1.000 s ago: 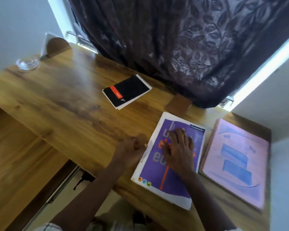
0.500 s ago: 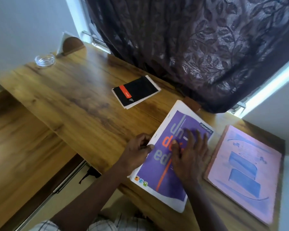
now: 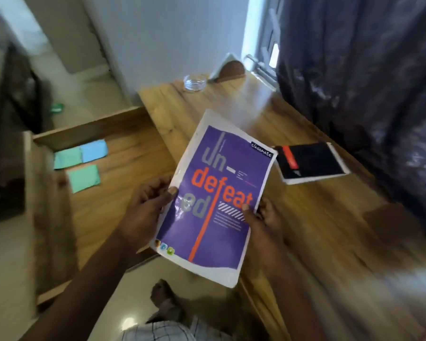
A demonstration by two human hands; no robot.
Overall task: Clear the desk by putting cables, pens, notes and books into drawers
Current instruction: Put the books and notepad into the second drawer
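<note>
A purple notebook (image 3: 214,193) with orange lettering is lifted off the wooden desk (image 3: 305,217). Both hands hold it. My left hand (image 3: 148,205) grips its left edge with the thumb on the cover. My right hand (image 3: 261,217) grips its right edge from beneath, thumb on top. A black notepad (image 3: 312,163) with a red stripe lies flat on the desk behind the notebook. To the left, an open wooden drawer (image 3: 44,193) shows green and blue sticky notes (image 3: 81,163) lying inside.
A glass ashtray (image 3: 194,82) and a wooden holder (image 3: 231,70) stand at the desk's far corner. A dark patterned curtain (image 3: 366,82) hangs along the right. The tiled floor and a foot (image 3: 165,299) show below. The picture is motion-blurred.
The purple notebook has been lifted off the desk, with both hands now gripping its edges. The view has swung left, revealing the open drawer; the pink book is out of view.
</note>
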